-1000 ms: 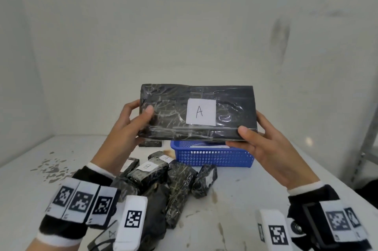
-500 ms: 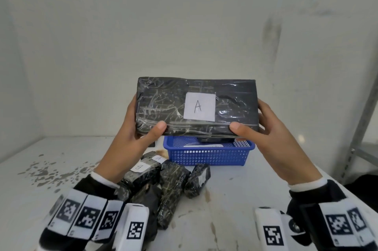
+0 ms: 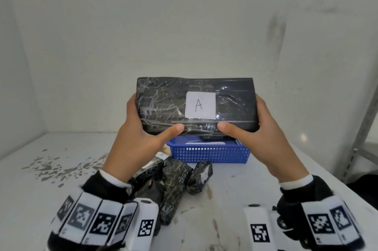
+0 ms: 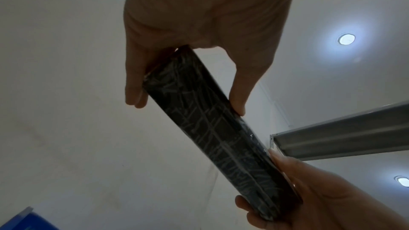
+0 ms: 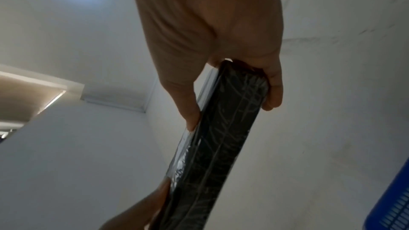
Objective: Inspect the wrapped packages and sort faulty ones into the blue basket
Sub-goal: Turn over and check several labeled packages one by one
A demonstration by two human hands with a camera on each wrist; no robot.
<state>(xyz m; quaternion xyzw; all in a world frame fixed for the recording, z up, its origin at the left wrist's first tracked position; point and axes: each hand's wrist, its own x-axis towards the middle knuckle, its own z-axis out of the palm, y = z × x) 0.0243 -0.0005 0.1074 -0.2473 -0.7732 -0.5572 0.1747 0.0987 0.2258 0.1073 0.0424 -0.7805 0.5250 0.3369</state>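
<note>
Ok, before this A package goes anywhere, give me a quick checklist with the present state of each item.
1. Grip: left hand and right hand each hold an end of the package, thumbs in front, fingers behind: ok.
2. Label readable, letter A: ok.
3. Front wrap: wrinkled, no tear seen: ok.
4. Back face checked: cannot tell, hidden in all views.
5. Room in the blue basket: cannot tell, the package covers its far part.
6. Path down to the basket: ok, it sits directly below.
</note>
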